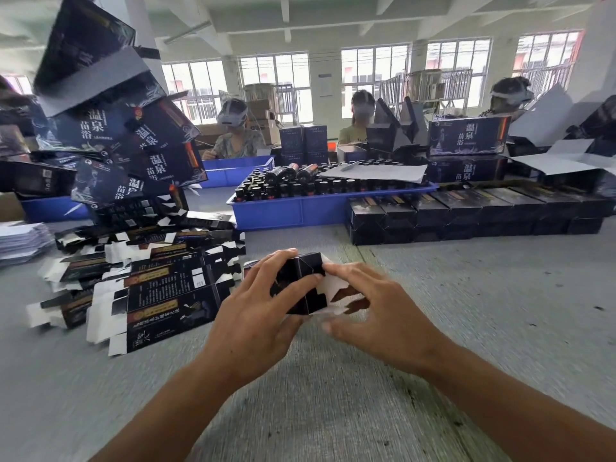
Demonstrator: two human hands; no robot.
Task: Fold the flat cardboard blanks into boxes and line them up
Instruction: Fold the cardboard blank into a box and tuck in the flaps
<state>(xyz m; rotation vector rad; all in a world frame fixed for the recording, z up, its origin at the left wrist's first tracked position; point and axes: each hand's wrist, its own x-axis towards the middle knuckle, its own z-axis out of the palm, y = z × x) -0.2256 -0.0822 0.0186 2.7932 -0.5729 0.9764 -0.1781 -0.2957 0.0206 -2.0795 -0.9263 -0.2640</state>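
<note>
Head view: I log two hands at the middle of the grey desk, both on one dark box that is partly folded and sits between them, just above the desk surface. The left hand has its fingers curled round the box's left side and top, gripping it. The right hand lies with fingers bent over the white end flaps, pressing them; I cannot tell whether it pinches a flap. To the left, touching the desk, a loose heap of flat blanks; too overlapped to count. Far right, finished boxes in a row, stacked two high; I count about seven across, blurred at the end. One blue tray of dark bottles stands behind. Three people sit across the desk.
</note>
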